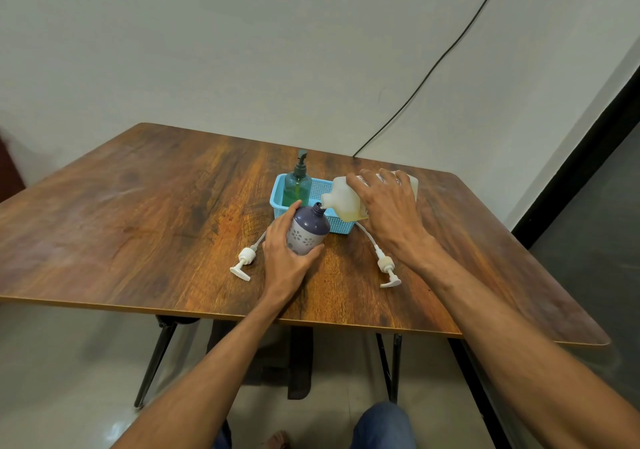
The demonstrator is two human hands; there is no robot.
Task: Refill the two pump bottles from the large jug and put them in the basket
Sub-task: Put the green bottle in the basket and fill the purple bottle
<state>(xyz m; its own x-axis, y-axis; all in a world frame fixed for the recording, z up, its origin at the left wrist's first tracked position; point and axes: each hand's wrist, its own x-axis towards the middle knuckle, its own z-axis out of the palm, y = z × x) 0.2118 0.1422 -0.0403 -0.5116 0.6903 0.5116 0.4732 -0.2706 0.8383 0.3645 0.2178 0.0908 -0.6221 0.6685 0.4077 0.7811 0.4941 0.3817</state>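
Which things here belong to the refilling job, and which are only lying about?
Job: large jug, tilted by the right hand; purple bottle, held by the left hand; green pump bottle in the blue basket; left pump head; right pump head.
Only there: black cable, hanging in the background.

A pump bottle (pixel 297 185) stands in the basket's (pixel 341 225) left end. Before the basket sits an uncapped bottle (pixel 308 232) (one pump (pixel 243 264) left of it, a second pump (pixel 386 264) right), the jug's (pixel 341 199) mouth above it.

purple round plastic bottle (pixel 308 232) with white flower print, see-through green pump bottle (pixel 296 185), light blue mesh basket (pixel 277 202), brown woodgrain table (pixel 156 206)
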